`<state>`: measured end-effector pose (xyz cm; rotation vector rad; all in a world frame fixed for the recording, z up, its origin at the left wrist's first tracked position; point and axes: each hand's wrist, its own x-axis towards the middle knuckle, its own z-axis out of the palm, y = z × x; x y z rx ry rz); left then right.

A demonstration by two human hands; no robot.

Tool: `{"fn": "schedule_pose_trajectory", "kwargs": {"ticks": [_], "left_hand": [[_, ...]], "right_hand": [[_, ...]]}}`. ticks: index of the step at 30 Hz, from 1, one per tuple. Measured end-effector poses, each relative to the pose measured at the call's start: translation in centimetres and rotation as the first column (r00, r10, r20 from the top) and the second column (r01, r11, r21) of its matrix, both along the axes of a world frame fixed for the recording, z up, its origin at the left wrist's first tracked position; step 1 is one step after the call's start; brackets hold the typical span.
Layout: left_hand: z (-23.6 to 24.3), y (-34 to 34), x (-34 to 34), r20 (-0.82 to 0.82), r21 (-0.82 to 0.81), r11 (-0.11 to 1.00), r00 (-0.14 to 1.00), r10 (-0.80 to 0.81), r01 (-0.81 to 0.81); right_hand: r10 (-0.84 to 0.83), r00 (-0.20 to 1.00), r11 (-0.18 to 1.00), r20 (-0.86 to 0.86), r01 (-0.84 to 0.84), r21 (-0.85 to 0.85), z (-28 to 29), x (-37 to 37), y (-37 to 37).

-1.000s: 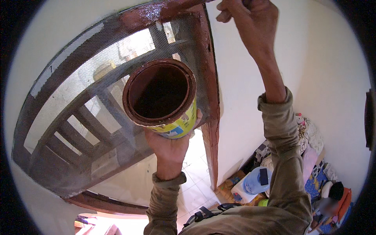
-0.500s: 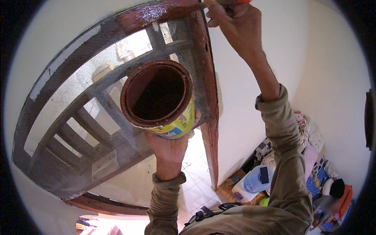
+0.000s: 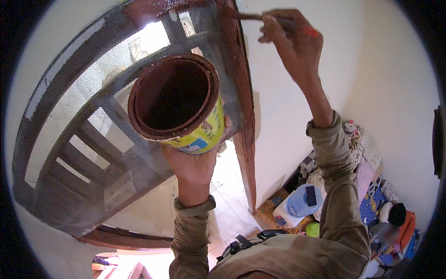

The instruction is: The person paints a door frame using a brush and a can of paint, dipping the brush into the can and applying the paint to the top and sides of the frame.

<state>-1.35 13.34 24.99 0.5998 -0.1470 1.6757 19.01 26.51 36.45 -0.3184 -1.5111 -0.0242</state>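
In the head view my left hand grips a yellow paint can from below and behind; the can is open and tilted toward me, its rim and inside coated reddish-brown. My right hand is closed on a paintbrush with some orange-red at its handle end. The brush's blurred bristles are at the reddish-brown wooden frame, near its upper corner; whether they touch cannot be made out. Behind the can, wire mesh covers a slatted opening, and glossy brown paint shows along the top bar.
White wall fills the right side. Below it lie piled cloths, bags, a blue water jug and a small green container. A tiled floor shows through the doorway beside the frame's lower post.
My right hand has moved down from the top edge, bringing more of the brush into view. My left hand and the can sit higher and further left in the picture, as does the frame.
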Motion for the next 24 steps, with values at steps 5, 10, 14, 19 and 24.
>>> {"fn": "schedule_pose_trajectory", "kwargs": {"ticks": [5, 10, 14, 19, 24], "left_hand": [[0.3, 0.0, 0.3, -0.043, 0.016, 1.000, 0.999, 0.024, -0.023], [0.0, 0.1, 0.0, 0.001, 0.015, 0.999, 1.000, -0.030, 0.030], [-0.6, 0.4, -0.5, 0.019, 0.089, 0.991, 0.995, -0.099, 0.097], [0.1, 0.2, -0.4, 0.016, -0.050, 0.997, 0.998, -0.065, 0.066], [-0.1, 0.4, -0.1, 0.006, 0.050, 0.996, 0.997, -0.073, 0.072]], "right_hand": [[0.221, 0.975, 0.958, 0.037, -0.209, -0.197, -9.3, 0.8, -1.0], [0.239, 0.968, 0.912, 0.076, -0.197, -0.359, -16.1, 1.7, -3.2], [0.188, 0.947, 0.895, 0.261, -0.056, -0.442, -14.8, 2.1, -3.0], [0.280, 0.958, 0.918, -0.069, -0.288, -0.273, -13.7, 0.4, -2.1], [0.294, 0.952, 0.896, -0.081, -0.304, -0.325, -24.1, 0.7, -1.4]]}}
